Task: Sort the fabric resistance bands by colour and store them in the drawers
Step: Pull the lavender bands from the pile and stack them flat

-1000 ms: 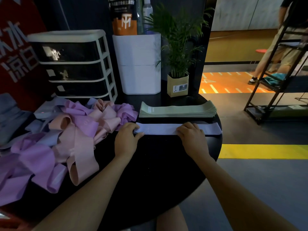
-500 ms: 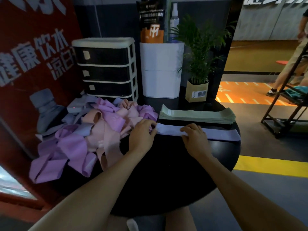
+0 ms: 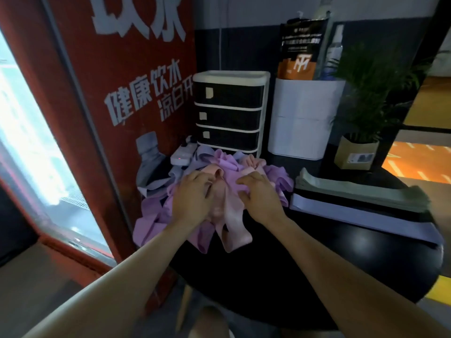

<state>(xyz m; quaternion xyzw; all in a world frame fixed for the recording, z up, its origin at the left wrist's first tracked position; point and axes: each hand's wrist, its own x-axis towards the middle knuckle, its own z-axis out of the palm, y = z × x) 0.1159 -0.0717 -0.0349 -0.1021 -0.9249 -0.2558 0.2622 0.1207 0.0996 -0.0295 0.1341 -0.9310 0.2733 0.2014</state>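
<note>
Fingers of the left hand (image 3: 192, 198) lie curled down into the heap of tangled bands (image 3: 219, 191), thumb side against a pink band (image 3: 231, 215); whether they truly pinch it, I cannot tell; the right hand (image 3: 262, 200) has its fingertips bent into purple cloth just right of that, and a firm hold there is equally unclear. The heap sits at the far left of the round black table (image 3: 317, 259), just in front of the drawer unit (image 3: 229, 111). The risk, I'd judge: the loops are interlocked, so lifting one colour may drag others along and spill them off the near-left edge, where some already overhang. Right of the heap lie a green stack (image 3: 361, 191) and a lavender band (image 3: 366, 215), flat and apart; a snagged loop could ruffle them. All three dark drawers are closed; their contents cannot be seen; the white bin (image 3: 305, 118) holds a pouch and a spray bottle.
</note>
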